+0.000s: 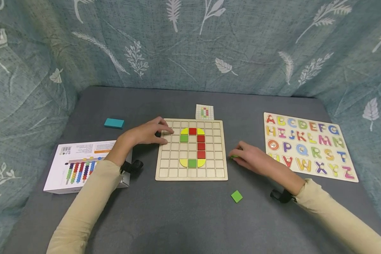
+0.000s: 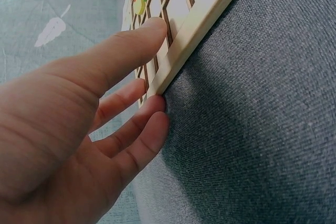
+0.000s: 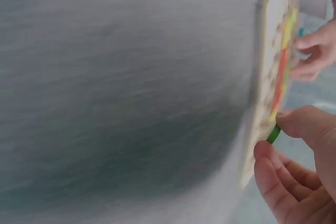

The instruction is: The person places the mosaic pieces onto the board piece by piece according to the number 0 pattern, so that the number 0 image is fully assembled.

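A square wooden grid board point(image 1: 165, 164) lies on the dark table, bearing red tiles point(image 1: 201, 146), green tiles point(image 1: 192, 163) and yellow rounded corner tiles point(image 1: 184, 162) in a partial ring. At its left edge rests my left hand point(image 1: 148, 133); the thumb point(image 2: 149, 32) lies over the rim, with other fingertips against the side. Just off the board's right edge, my right hand point(image 1: 252, 157) pinches a green tile point(image 3: 273, 134) between thumb and fingers. Another green tile point(image 1: 236, 196) lies on the table nearer the front. Behind the board is a small pattern card point(image 1: 204, 112).
A wooden alphabet board point(image 1: 311, 146) lies at the right, partly beneath my right forearm. On the left stands a white printed box point(image 1: 63, 165), with my left forearm over it. A teal block point(image 1: 114, 123) lies behind the box. A patterned curtain point(image 1: 184, 53) hangs at the back.
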{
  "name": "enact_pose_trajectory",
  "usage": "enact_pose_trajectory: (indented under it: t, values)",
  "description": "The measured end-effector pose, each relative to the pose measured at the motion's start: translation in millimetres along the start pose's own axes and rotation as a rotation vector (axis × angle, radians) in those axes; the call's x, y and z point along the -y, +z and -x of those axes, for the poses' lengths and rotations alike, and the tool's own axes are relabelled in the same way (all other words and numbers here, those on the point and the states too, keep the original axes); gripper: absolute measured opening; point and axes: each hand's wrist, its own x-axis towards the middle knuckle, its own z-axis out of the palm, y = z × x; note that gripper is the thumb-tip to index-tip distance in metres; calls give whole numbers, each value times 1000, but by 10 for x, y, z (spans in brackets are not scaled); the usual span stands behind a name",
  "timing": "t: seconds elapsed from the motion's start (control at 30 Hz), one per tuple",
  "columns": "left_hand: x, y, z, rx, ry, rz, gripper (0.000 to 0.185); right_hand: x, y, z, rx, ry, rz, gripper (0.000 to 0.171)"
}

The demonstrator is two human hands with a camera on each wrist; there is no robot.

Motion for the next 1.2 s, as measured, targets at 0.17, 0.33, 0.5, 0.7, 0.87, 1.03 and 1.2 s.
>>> enact_pose_trajectory:
  t: [0.17, 0.33, 0.5, 0.7, 0.87, 1.03, 1.2]
  values:
    - [-14, -15, 2, 0, -16, 2, 46, 158, 31, -408, -16, -100, -40, 18]
    - [-18, -16, 2, 12, -22, 4, 45, 330, 171, -922, 42, -174, -36, 12]
    - [-26, -13, -15, 17, -7, 21, 44, 443, 283, -1282, 100, -188, 7, 13]
    - [-14, -15, -18, 26, -4, 19, 43, 478, 354, -1409, 94, -178, -1, 13]
    - [3, -14, 2, 21, 3, 14, 43, 496, 384, -1444, 105, -173, 21, 14]
    - [20, -5, 5, 10, 29, 14, 42, 504, 395, -1448, 104, -165, 27, 14]
    - [42, 5, 2, 7, 42, 8, 42, 505, 415, -1442, 70, -162, 5, 11]
